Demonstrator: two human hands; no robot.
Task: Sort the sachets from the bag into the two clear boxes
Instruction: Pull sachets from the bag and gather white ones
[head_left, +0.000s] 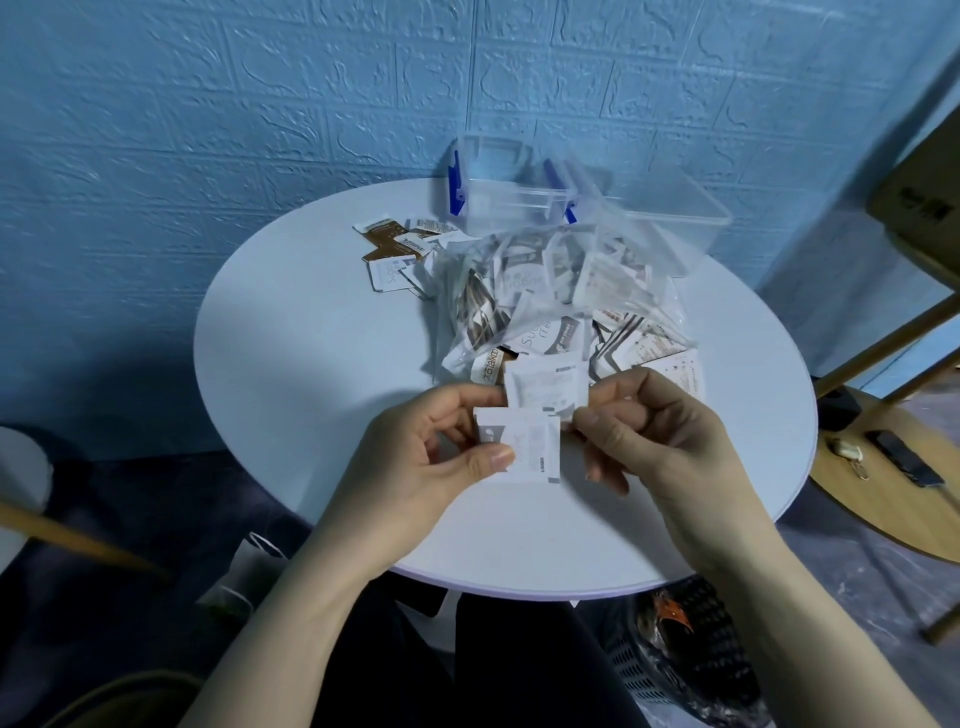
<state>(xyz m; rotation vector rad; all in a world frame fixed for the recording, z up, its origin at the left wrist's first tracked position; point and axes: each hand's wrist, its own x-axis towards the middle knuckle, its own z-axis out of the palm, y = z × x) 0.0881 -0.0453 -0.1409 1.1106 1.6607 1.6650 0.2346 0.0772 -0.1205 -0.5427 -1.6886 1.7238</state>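
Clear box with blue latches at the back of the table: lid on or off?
Off. The clear plastic box with blue latches shows an open rim with no lid across it, latches hanging down. Whether it holds sachets: cannot tell, blurred.

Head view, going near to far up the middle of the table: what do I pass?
White sachet pinched in the left hand → second white sachet at the right hand's fingertips → clear bag of sachets → clear box with blue latches → blue wall.
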